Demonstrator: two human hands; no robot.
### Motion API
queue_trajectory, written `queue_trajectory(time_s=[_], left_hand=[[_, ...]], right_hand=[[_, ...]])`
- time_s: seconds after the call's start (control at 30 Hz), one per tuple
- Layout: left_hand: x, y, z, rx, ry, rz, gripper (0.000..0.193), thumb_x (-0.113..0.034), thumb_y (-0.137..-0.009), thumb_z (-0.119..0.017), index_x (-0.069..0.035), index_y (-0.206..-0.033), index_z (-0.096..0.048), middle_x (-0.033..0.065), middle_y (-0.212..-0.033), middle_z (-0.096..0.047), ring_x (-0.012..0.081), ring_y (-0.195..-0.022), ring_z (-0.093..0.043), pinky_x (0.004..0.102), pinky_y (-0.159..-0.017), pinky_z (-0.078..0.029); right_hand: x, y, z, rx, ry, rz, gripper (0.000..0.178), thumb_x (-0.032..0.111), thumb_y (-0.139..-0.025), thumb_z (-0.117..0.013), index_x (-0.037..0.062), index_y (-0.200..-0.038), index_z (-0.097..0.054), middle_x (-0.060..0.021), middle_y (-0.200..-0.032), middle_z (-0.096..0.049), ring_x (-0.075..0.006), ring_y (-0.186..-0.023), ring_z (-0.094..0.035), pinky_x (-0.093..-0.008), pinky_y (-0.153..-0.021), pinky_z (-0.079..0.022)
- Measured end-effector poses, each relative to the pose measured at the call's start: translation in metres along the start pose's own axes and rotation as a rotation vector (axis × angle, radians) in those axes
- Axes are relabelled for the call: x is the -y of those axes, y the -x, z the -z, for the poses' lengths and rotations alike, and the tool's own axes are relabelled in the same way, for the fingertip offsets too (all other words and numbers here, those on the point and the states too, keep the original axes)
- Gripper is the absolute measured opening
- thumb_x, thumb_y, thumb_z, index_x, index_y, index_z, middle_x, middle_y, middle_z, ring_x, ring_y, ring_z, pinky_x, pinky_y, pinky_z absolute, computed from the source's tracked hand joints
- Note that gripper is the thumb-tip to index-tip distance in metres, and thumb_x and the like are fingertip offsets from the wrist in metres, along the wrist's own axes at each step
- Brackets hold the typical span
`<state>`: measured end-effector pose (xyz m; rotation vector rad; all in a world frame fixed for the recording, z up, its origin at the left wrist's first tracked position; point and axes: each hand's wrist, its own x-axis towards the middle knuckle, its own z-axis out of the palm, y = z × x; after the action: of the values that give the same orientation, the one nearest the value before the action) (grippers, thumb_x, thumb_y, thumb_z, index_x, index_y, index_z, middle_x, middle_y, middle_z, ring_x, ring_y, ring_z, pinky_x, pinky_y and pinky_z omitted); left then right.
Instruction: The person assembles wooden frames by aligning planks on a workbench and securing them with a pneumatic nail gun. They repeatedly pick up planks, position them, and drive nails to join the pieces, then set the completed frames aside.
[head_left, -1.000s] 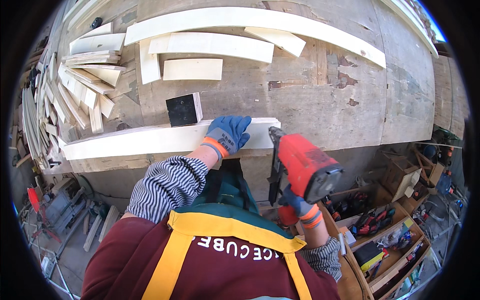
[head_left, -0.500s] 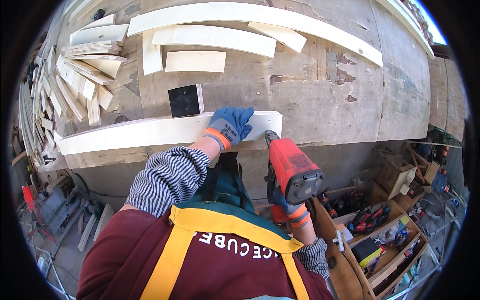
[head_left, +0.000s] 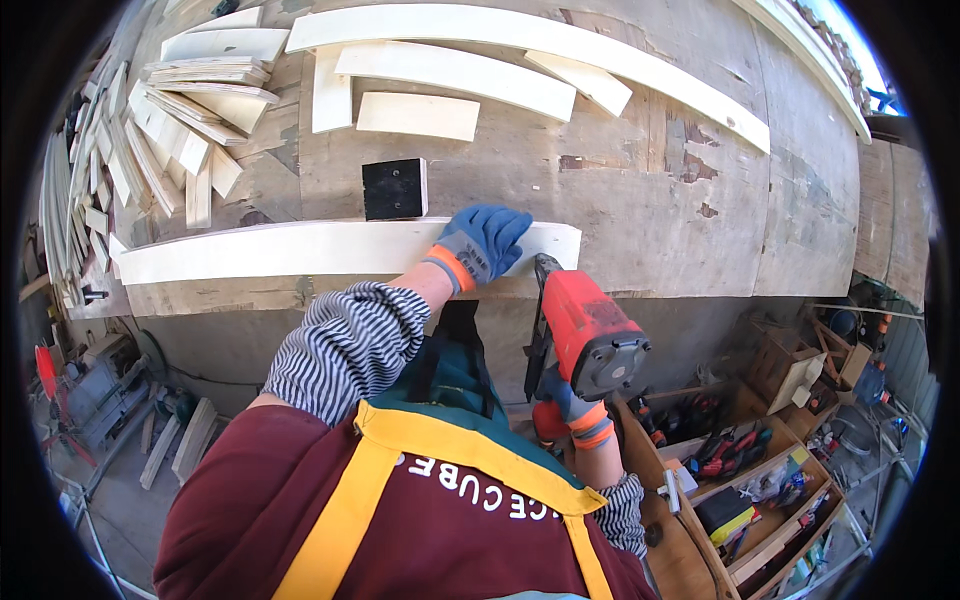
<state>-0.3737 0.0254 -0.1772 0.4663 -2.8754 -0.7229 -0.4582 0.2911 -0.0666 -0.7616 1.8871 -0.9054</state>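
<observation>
A long pale wooden plank (head_left: pixel 300 250) lies along the near edge of the workbench. Over its right part rests my left hand (head_left: pixel 480 245) in a blue and grey glove, fingers curled across the far edge and the thumb hidden. My right hand (head_left: pixel 570 397), gloved too, is wrapped around the handle of a red nail gun (head_left: pixel 596 325); the tool's body hides some of the fingers. The dark nose of the gun is at the plank's near side, close to its right end. Just beyond the plank, left of my left hand, sits a black-faced wooden block (head_left: pixel 393 190).
Curved and straight pale boards (head_left: pixel 450 78) lie across the far part of the workbench (head_left: pixel 680 240). Stacked wooden strips (head_left: pixel 190 120) crowd its left side. Below right stands an open wooden tool box (head_left: pixel 690 520) with several tools. Machinery (head_left: pixel 110 380) and offcuts are on the floor at lower left.
The whole view has shifted and turned slightly. The nail gun's nose has moved a little left relative to the plank's end. Both hands keep their holds.
</observation>
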Motion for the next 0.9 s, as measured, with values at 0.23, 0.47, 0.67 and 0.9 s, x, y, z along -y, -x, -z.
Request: queue_trajectory(time_s=[0.23,0.47,0.67,0.9], left_hand=[[0.086,0.113,0.091,-0.587,-0.176,0.193,0.035,-0.024,-0.090,-0.062,-0.007,-0.120,-0.060,0.0131,-0.115,-0.063,0.0356,-0.107,-0.060,0.0482,-0.097,-0.046],[0.194,0.206,0.117,-0.251,-0.378,0.281,0.024,-0.021,-0.086,-0.066,-0.014,-0.109,-0.062,0.0071,-0.108,-0.065,0.0296,-0.098,-0.062,0.0481,-0.098,-0.045],[0.190,0.203,0.112,-0.313,-0.305,0.262,0.034,-0.022,-0.083,-0.069,-0.014,-0.115,-0.057,0.0063,-0.107,-0.063,0.0291,-0.100,-0.061,0.0497,-0.099,-0.044],[0.176,0.205,0.143,0.007,-0.173,0.259,0.077,-0.050,-0.077,-0.072,-0.007,-0.136,-0.047,0.0119,-0.131,-0.049,0.0319,-0.122,-0.046,0.0563,-0.114,-0.026]], right_hand=[[-0.072,0.030,-0.008,0.092,0.046,-0.146,0.023,0.025,-0.089,-0.066,0.0093,-0.106,-0.066,-0.0071,-0.089,-0.066,-0.0282,-0.090,-0.061,-0.0416,-0.083,-0.049],[0.018,0.009,0.006,0.089,-0.286,-0.351,0.014,0.016,-0.090,-0.064,0.0026,-0.092,-0.065,-0.0089,-0.076,-0.066,-0.0183,-0.066,-0.062,-0.0330,-0.063,-0.050],[0.023,0.008,0.002,0.108,-0.070,-0.306,0.016,0.006,-0.083,-0.055,0.0024,-0.068,-0.062,-0.0089,-0.066,-0.063,-0.0223,-0.062,-0.062,-0.0329,-0.060,-0.048],[0.049,0.006,-0.015,0.030,-0.036,-0.375,0.021,0.010,-0.086,-0.055,0.0028,-0.067,-0.058,-0.0102,-0.068,-0.060,-0.0234,-0.065,-0.062,-0.0346,-0.063,-0.050]])
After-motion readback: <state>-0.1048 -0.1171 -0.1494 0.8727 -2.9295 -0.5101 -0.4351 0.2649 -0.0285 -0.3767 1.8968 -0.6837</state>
